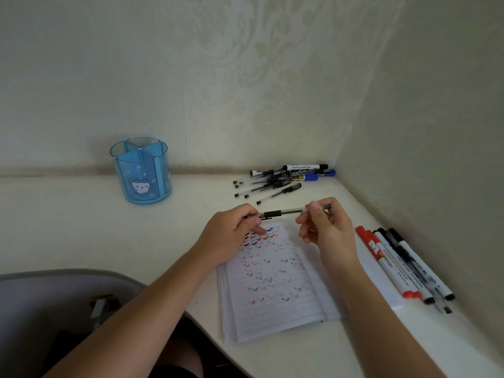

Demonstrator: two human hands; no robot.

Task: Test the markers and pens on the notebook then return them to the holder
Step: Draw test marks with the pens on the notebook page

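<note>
From the head view, a pen (289, 212) is held in the air between both hands, just above the far edge of the notebook (272, 296). Its long axis runs left to right, roughly along the back edge of the desk (81, 214), with the right end slightly higher. The left hand (231, 233) has its fingers curled round the left end, just beside the pen's black rubber sleeve. What looks like a cap clip shows under those fingers. The right hand (327, 230) pinches the clear barrel near its tail between thumb and forefinger, the other fingers loosely bent below. Whether the cap is coming off or going on cannot be told.

The notebook lies open near the desk's front edge, its page covered in rows of small tick marks. The blue holder (141, 175) stands upright at the back of the desk, well apart to the left, and its compartments look empty. A pile of pens (272, 182) lies in the back right corner, and several markers (401, 268) lie side by side along the right edge.

The page sits directly under the pen, so a test stroke probably needs only a tilt downward. The holder is on the left hand's side.
</note>
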